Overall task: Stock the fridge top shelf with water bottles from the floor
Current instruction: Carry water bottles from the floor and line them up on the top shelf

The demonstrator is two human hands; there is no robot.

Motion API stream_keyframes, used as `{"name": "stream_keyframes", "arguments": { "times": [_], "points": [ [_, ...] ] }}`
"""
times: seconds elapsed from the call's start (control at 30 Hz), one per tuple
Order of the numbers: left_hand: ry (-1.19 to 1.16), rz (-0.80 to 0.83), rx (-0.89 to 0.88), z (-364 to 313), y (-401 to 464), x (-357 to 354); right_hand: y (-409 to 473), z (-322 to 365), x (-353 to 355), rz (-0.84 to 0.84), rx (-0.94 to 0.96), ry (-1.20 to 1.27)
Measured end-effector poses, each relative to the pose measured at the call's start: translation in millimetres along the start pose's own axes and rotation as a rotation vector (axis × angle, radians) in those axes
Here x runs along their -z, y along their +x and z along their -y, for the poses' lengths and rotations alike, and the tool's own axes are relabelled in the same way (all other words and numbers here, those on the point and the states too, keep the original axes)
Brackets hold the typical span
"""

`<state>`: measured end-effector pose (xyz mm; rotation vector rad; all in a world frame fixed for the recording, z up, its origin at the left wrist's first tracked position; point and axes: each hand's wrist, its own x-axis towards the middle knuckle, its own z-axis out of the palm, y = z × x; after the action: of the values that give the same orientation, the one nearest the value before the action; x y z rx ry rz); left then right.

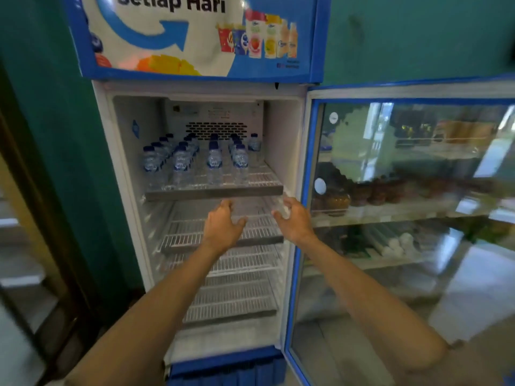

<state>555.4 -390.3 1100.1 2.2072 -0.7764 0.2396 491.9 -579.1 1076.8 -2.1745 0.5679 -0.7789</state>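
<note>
Bottles (pixel 214 162) of water with blue caps stand upright in rows on the top shelf (pixel 214 193) of the open fridge (pixel 284 129), filling its left and middle; the front right corner of the wire rack is bare. Both arms reach up toward the shelf's front edge. The left hand (pixel 221 225) hangs just below it with relaxed, slightly spread fingers (pixel 239 220) and nothing in them. The right hand (pixel 295 220) is curled near the right end of the shelf; something clear and blurred, possibly a bottle, seems to sit in its fingers, though I cannot tell for sure. The floor is out of sight, so I see no supply of bottles down there.

These bottles look small, full and light enough for one hand each. Thin plastic should give a little under a squeeze, and if chilled or wet it may be slippery. Gripping round the waist, below the label, seems safest; set down flat, since a wire rack can tip a narrow base. The glass door (pixel 404 190) stands open at right.
</note>
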Motion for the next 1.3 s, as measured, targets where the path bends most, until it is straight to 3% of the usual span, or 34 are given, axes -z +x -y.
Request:
{"name": "stream_keyframes", "arguments": {
  "times": [0.47,0.7,1.0,1.3],
  "points": [
    [-0.034,0.080,-0.053,-65.7,-233.6,42.5,-247.0,17.1,84.7,0.001,-0.041,-0.073],
    [-0.078,0.155,-0.010,-64.3,-347.0,51.6,-368.0,8.5,118.1,0.057,-0.103,-0.125],
    [-0.110,0.290,0.107,-53.3,-502.8,26.6,-531.5,-37.8,156.6,0.105,-0.295,-0.173],
    [-0.100,0.436,0.208,-76.0,-576.8,-47.3,-620.9,-127.1,193.9,0.133,-0.478,-0.127]
  ]
}}
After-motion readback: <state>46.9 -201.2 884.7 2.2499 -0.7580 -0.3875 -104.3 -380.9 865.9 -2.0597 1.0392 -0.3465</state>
